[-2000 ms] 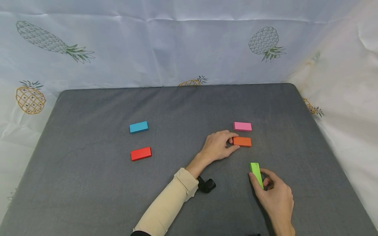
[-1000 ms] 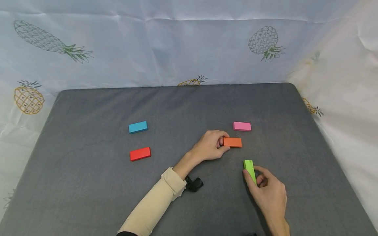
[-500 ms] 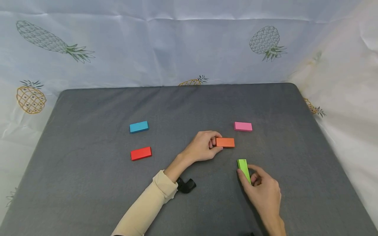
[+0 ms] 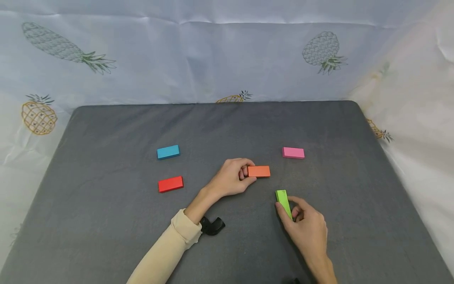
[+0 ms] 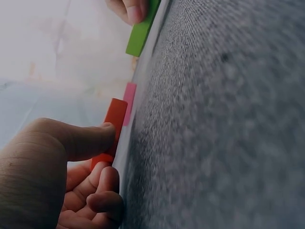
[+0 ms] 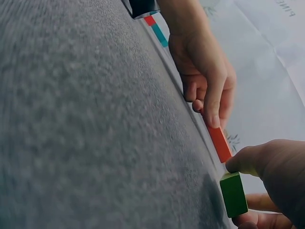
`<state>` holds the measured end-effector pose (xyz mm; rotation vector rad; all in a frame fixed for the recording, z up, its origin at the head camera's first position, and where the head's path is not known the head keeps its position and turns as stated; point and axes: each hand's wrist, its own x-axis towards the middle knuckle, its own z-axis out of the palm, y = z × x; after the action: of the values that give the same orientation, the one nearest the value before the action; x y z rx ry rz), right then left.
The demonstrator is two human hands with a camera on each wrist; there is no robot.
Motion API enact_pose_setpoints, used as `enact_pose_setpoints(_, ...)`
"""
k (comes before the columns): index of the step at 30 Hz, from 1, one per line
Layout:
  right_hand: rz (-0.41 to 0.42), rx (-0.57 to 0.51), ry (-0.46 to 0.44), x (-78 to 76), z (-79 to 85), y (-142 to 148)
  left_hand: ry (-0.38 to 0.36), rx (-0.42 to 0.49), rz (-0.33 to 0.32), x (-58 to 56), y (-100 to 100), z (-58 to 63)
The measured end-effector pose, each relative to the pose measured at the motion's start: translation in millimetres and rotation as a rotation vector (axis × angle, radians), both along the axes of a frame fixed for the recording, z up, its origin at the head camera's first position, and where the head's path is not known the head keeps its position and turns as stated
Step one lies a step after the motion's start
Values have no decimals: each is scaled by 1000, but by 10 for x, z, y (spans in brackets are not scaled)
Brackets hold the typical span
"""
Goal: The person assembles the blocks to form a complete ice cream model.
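Note:
My left hand (image 4: 232, 177) pinches the left end of an orange block (image 4: 259, 171) between thumb and fingers, near the middle of the grey table. In the left wrist view the thumb presses one face of that orange block (image 5: 116, 119). To the right and nearer, my right hand (image 4: 307, 227) pinches a lime-green block (image 4: 283, 203) along its long sides, its far end sticking out past the fingers. The right wrist view shows the green block (image 6: 233, 194) end-on, with the orange block (image 6: 219, 144) just beyond it.
A pink block (image 4: 293, 153) lies farther back on the right. On the left side lie a blue block (image 4: 168, 152) and, nearer, a red block (image 4: 170, 184). A pineapple-print cloth (image 4: 198, 59) stands behind the grey table (image 4: 106, 221).
Both hands have moved left together, the left one bringing the orange block away from below the pink block, the right one bringing the green block. The blue, red and pink blocks stay put.

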<state>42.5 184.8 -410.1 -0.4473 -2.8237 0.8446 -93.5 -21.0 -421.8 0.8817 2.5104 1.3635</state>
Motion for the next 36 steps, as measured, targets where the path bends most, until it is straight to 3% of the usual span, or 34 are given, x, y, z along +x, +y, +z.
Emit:
enact_pose_setpoints(13,44,-17,7,-51,-27,-93,9,18,28,41,-196,-16)
enact_pose_setpoints(26,96,-73,14,-102,-32,-232,36,22,22,46,-222,-53)
enact_pose_setpoints(36,125,-56,30,-138,-40,-289,37,3,33,45,-214,-58)
